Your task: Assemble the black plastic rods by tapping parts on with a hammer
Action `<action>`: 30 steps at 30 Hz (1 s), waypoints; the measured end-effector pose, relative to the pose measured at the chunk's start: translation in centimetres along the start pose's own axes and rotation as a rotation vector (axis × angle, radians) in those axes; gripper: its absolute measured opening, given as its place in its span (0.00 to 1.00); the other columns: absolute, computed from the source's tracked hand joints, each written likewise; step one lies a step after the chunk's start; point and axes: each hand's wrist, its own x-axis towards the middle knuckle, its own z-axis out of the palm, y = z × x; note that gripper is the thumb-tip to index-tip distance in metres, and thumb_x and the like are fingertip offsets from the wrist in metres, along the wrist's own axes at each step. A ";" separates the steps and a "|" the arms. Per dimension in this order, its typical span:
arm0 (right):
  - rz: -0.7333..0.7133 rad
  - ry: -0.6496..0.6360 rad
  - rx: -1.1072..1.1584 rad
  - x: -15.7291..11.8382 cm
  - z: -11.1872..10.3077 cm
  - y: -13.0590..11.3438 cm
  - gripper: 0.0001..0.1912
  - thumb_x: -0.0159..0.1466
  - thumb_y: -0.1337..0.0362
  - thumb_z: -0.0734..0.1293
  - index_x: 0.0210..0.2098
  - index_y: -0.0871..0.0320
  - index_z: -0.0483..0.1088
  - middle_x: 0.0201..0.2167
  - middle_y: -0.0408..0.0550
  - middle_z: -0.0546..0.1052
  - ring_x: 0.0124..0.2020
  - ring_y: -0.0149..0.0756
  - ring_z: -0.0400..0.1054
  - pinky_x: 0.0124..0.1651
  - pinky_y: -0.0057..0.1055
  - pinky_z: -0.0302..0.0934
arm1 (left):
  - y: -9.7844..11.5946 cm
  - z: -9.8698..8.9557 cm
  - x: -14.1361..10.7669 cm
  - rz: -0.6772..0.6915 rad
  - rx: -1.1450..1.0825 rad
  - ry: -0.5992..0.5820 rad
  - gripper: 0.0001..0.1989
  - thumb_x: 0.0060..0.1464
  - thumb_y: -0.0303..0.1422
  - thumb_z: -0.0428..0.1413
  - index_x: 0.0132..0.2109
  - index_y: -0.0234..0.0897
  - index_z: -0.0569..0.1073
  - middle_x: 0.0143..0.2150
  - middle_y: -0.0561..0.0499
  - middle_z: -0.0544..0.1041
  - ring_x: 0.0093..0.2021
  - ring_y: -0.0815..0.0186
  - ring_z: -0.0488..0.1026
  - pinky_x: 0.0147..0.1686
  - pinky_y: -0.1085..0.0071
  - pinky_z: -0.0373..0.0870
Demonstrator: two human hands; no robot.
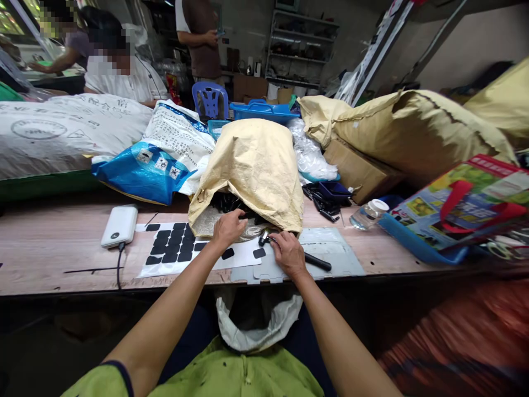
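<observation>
A tan sack (260, 160) lies on the table with its open mouth facing me, and black parts (227, 202) show inside. At that mouth is my left hand (230, 227), fingers bent against the black parts; whether it grips one is too small to tell. My right hand (288, 253) is closed on a black handle (317, 261) that has a shiny metal end at the left. Below it lies a grey board (343, 255). A white sheet with black rounded squares (174, 242) is left of the board, partly under the sack.
A white power bank (119, 225) with a cable sits at left. Blue-white sack (165, 154), clear jar (369, 214), black pieces (324, 204), cardboard box (359, 168) and blue tray (425, 242) surround the work area. Other people are beyond the table.
</observation>
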 end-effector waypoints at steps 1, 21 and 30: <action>0.000 0.000 0.003 0.0 0.0 0.0 0.12 0.70 0.63 0.63 0.51 0.52 0.74 0.41 0.50 0.74 0.44 0.41 0.64 0.48 0.35 0.59 | 0.1 0.4 1.0 -0.006 0.049 0.003 0.18 0.61 0.41 0.55 0.54 0.43 0.77 0.43 0.46 0.82 0.45 0.56 0.78 0.42 0.65 0.69; 0.012 -0.006 -0.004 0.0 -0.1 -0.1 0.11 0.70 0.63 0.63 0.50 0.52 0.75 0.41 0.50 0.74 0.44 0.41 0.64 0.49 0.34 0.59 | -4.0 1.3 -6.4 0.125 -0.192 -0.035 0.08 0.50 0.35 0.66 0.39 0.42 0.79 0.41 0.53 0.81 0.47 0.58 0.70 0.49 0.62 0.64; -0.006 0.000 -0.015 0.0 -0.1 0.0 0.13 0.71 0.63 0.62 0.51 0.53 0.75 0.41 0.50 0.74 0.43 0.41 0.64 0.49 0.35 0.60 | -5.0 2.8 -7.1 0.159 -0.174 -0.060 0.11 0.50 0.39 0.67 0.41 0.44 0.79 0.44 0.53 0.81 0.51 0.56 0.70 0.53 0.59 0.59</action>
